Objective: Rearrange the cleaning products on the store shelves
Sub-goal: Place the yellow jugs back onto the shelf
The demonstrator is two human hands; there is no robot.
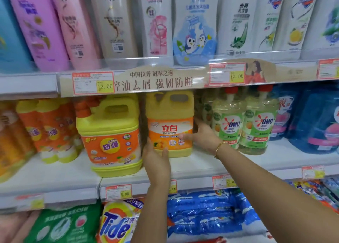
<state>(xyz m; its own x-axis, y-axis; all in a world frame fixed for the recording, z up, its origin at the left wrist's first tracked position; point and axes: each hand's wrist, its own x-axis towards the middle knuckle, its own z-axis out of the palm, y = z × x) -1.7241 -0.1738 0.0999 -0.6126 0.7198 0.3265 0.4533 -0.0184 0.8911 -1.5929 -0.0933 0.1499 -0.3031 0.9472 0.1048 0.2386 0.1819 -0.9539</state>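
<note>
Both hands clasp the same jug from opposite sides. The left hand [156,156] grips its lower left corner, thumb lying across the bottom of the front face and fingers curled round the left side out of sight. The right hand [203,136] holds the right edge, its thumb pressed flat over the orange label and its fingers wrapped behind the side. A thin gold bracelet [219,148] sits on the right wrist. Between the two hands, the small yellow jug [170,114] stands upright with its label facing forward, handle at the top just below the shelf edge above. Its base is down at the board of the middle shelf [201,164], though I cannot tell whether it rests there or is lifted a touch. It sits set back from the front edge. Just beside it on the left, and nearer the front edge, stands a larger yellow jug [110,132] with an orange pump and orange label; the left hand's fingers reach into the narrow gap between the two. Just to the right, behind the right hand, are two green OMO bottles [244,123] with red caps, then blue refill pouches [315,121]. Orange bottles [49,129] fill the left end. The upper shelf carries a row of tall shampoo bottles [157,22] above red-and-yellow price tags [92,83]. Below, a Tide bag [117,222] lies beside blue bags [205,213].
</note>
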